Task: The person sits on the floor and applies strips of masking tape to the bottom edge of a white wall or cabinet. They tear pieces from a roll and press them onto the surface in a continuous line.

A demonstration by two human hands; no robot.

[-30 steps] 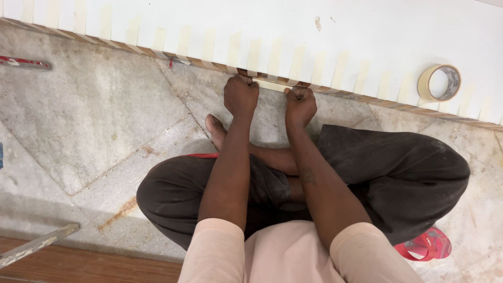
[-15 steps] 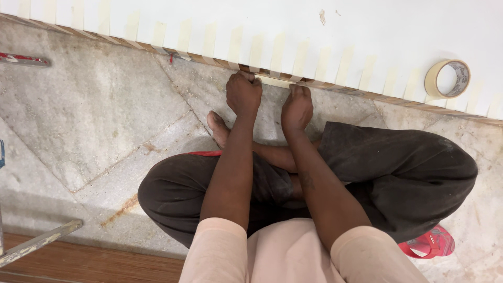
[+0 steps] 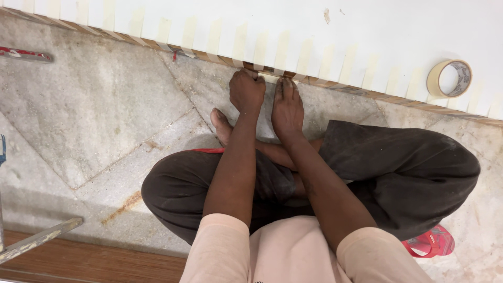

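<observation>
Sitting cross-legged on the marble floor (image 3: 99, 120), the person is working at the near edge of a white board (image 3: 367, 36), where a striped wooden edge strip (image 3: 340, 86) is held by many short pieces of masking tape (image 3: 260, 51). The left hand (image 3: 247, 90) is curled into a loose fist, its fingers folded together and pressing on the strip at about 12 o'clock from the body; I cannot tell if they are pinching something. The right hand (image 3: 286, 107) is lying flatter now, with fingers straight and close together, the tips touching the strip just beside the left hand. Compared with one second ago, the right hand is changing from a bent grip to a flat, pushing pose, and both hands are staying at the same place on the edge; this looks like a piece of tape being smoothed down there. A tape roll (image 3: 449, 78) is lying on the board at 2 o'clock, well apart from the hands. A red sandal (image 3: 430, 242) is showing at 4 o'clock.
</observation>
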